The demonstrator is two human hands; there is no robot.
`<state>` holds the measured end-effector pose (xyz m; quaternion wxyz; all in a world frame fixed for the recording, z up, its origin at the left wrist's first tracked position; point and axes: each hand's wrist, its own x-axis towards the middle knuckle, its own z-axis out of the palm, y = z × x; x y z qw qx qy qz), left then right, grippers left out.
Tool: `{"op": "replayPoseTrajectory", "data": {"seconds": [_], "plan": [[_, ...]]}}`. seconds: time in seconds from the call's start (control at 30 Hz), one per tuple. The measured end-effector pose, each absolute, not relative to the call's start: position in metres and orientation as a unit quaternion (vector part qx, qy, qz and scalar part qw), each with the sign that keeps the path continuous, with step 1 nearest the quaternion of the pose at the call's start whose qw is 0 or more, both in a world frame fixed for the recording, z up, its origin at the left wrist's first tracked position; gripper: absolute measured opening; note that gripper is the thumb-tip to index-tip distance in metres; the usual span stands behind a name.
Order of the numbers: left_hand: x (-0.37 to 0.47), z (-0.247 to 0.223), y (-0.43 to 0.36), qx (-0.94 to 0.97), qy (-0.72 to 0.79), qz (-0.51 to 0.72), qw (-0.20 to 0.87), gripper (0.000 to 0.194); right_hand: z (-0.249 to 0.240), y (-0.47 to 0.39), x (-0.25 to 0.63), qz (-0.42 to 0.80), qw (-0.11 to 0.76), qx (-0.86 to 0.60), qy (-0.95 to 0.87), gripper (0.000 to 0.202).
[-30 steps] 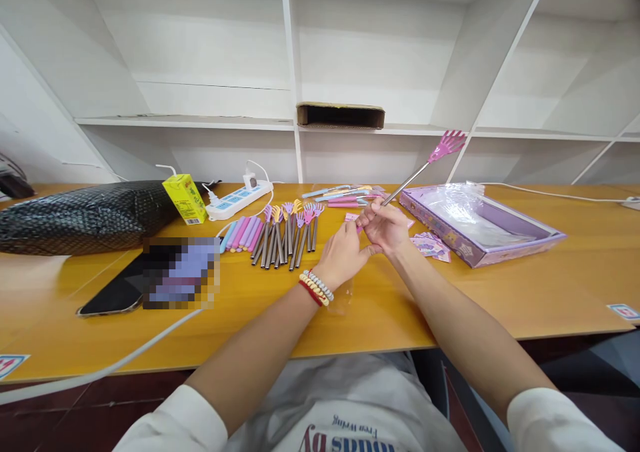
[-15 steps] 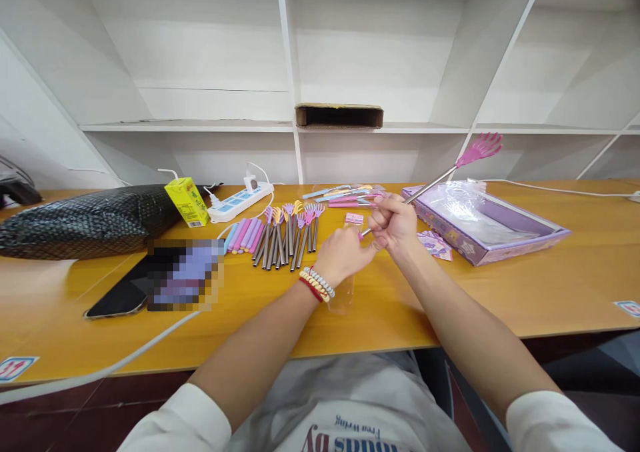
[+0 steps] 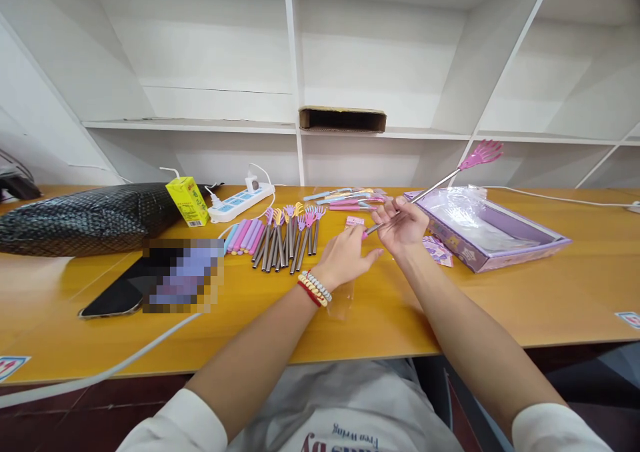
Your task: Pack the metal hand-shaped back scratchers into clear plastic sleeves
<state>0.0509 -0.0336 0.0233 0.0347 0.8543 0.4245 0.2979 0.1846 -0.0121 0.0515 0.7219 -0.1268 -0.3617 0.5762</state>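
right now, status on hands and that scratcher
Right hand grips extended pink hand-shaped metal back scratcher. Left hand at its handle end. Nothing blocking.

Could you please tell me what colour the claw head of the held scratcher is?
Pink; the scratcher head shows clearly in the head view.
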Motion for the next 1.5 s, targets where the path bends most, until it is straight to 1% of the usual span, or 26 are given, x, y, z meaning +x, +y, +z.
{"op": "replayPoseTrajectory", "data": {"seconds": [0.1, 0.2, 0.3, 0.43, 0.6, 0.67, 0.77, 0.87, 0.9, 0.97, 1.03, 1.07, 1.13, 1.2, 1.3, 1.4, 1.5], "plan": [[0.048, 0.019, -0.026, 0.85, 0.434, 0.297, 0.019, 0.033, 0.044, -0.011, 0.175, 0.595, 0.692, -0.144, -0.382, 0.029], [0.046, 0.017, -0.024, 0.857, 0.439, 0.271, 0.007, 0.034, 0.039, -0.01, 0.17, 0.611, 0.669, -0.15, -0.396, 0.039], [0.047, 0.018, -0.027, 0.853, 0.463, 0.239, 0.0, 0.039, 0.04, -0.011, 0.17, 0.626, 0.657, -0.141, -0.396, 0.046], [0.049, 0.02, -0.03, 0.838, 0.498, 0.222, 0.022, 0.043, 0.048, -0.015, 0.175, 0.628, 0.655, -0.143, -0.395, 0.048], [0.053, 0.023, -0.025, 0.833, 0.489, 0.249, 0.07, 0.043, 0.055, -0.017, 0.179, 0.63, 0.666, -0.151, -0.371, 0.045], [0.052, 0.026, -0.023, 0.831, 0.474, 0.266, 0.116, 0.044, 0.056, -0.015, 0.18, 0.634, 0.67, -0.147, -0.358, 0.046], [0.043, 0.032, -0.021, 0.822, 0.453, 0.251, 0.236, 0.051, 0.061, -0.012, 0.195, 0.628, 0.685, -0.137, -0.343, 0.045], [0.022, 0.037, -0.014, 0.79, 0.441, 0.229, 0.359, 0.055, 0.065, -0.006, 0.227, 0.584, 0.741, -0.131, -0.305, 0.042], [0.014, 0.038, -0.009, 0.762, 0.448, 0.247, 0.398, 0.052, 0.064, -0.003, 0.239, 0.564, 0.763, -0.129, -0.289, 0.041], [0.0, 0.039, 0.003, 0.663, 0.465, 0.323, 0.489, 0.04, 0.059, 0.006, 0.257, 0.541, 0.787, -0.146, -0.257, 0.039], [-0.009, 0.037, 0.016, 0.556, 0.445, 0.415, 0.566, 0.025, 0.05, 0.014, 0.265, 0.557, 0.776, -0.174, -0.238, 0.039], [-0.011, 0.036, 0.022, 0.52, 0.427, 0.458, 0.581, 0.02, 0.045, 0.018, 0.264, 0.576, 0.76, -0.185, -0.237, 0.039], [-0.012, 0.033, 0.031, 0.484, 0.399, 0.528, 0.573, 0.016, 0.038, 0.023, 0.255, 0.613, 0.72, -0.203, -0.252, 0.04], [-0.011, 0.029, 0.035, 0.476, 0.393, 0.57, 0.543, 0.015, 0.034, 0.024, 0.242, 0.636, 0.684, -0.223, -0.281, 0.04], [-0.011, 0.026, 0.035, 0.477, 0.404, 0.585, 0.518, 0.019, 0.034, 0.021, 0.223, 0.635, 0.652, -0.26, -0.324, 0.042], [-0.016, 0.028, 0.034, 0.462, 0.432, 0.598, 0.492, 0.023, 0.031, 0.018, 0.209, 0.621, 0.638, -0.278, -0.362, 0.048], [-0.026, 0.032, 0.04, 0.425, 0.481, 0.625, 0.443, 0.019, 0.022, 0.019, 0.2, 0.609, 0.632, -0.288, -0.384, 0.053]]}}
